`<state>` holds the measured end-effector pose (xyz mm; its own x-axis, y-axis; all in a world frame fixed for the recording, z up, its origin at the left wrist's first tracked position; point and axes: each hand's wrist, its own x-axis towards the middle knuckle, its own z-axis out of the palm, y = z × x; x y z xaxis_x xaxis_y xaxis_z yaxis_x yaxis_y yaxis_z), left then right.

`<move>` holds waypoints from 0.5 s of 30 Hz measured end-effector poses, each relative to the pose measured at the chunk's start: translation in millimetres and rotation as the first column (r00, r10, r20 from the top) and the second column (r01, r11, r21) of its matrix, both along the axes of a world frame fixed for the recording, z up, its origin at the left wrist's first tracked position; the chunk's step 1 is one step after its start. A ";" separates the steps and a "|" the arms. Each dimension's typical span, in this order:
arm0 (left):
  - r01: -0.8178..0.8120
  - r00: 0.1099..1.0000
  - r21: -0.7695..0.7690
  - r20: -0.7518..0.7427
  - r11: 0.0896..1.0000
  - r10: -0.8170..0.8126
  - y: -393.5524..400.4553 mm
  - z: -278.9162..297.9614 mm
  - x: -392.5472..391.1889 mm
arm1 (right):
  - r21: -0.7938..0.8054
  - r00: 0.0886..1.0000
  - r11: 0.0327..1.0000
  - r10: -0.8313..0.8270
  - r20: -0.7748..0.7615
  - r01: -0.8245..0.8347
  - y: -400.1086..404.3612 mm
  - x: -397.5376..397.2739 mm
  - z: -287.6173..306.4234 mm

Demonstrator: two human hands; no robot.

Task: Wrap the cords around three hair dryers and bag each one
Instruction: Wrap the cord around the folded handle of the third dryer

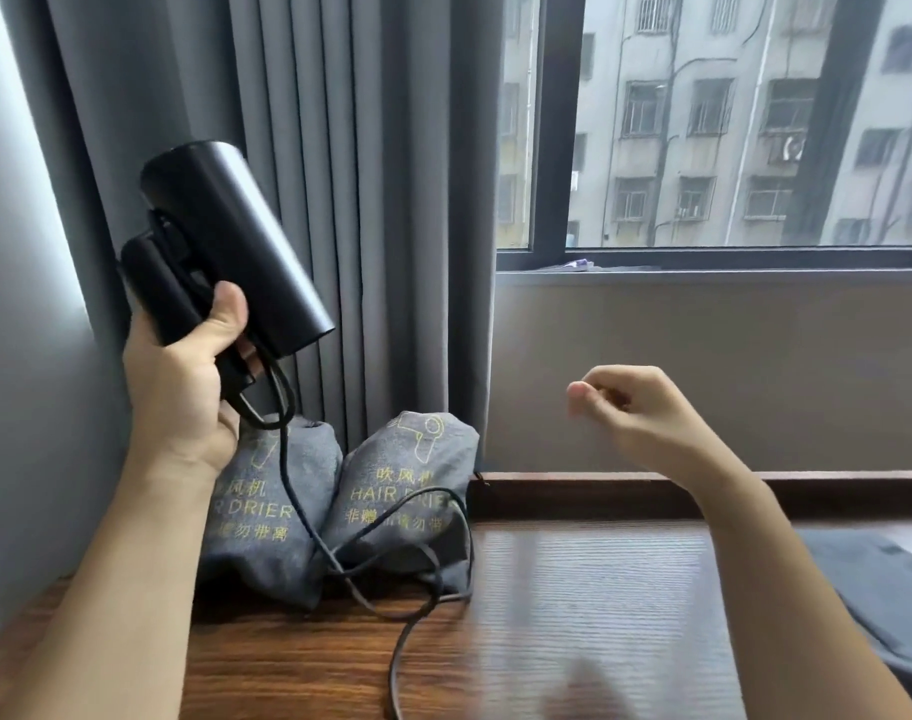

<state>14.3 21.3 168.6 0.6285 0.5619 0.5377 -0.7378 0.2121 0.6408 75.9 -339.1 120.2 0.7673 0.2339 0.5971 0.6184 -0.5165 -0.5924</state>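
My left hand (183, 387) grips a black hair dryer (235, 241) by its folded handle and holds it up in the air at the left, barrel tilted. Its black cord (407, 615) hangs down from the handle, loops over the table and runs off the lower edge. Two grey fabric bags printed "HAIR DRIER" sit side by side against the curtain, the left bag (272, 511) and the right bag (412, 491), both bulging. My right hand (630, 407) hovers above the table at the right, fingers curled with thumb against fingertips, nothing visible in it.
A dark wooden table (573, 615) with a raised back rim carries the bags. Grey curtains (339, 200) hang behind them, a window (729, 122) opens at the upper right, and dark grey cloth (885, 589) lies at the table's right edge.
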 end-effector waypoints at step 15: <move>0.310 0.947 -0.015 -0.080 0.951 -0.310 -67.6 0.0 -17.6 | -0.424 0.906 0.802 0.355 -0.229 -0.421 131.2 -29.7 -50.9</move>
<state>-3.3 -46.3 168.6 0.8128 0.3338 0.4774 -0.5818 0.4237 0.6943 46.1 -207.9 69.2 0.6169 0.7468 0.2484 0.7582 -0.4793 -0.4419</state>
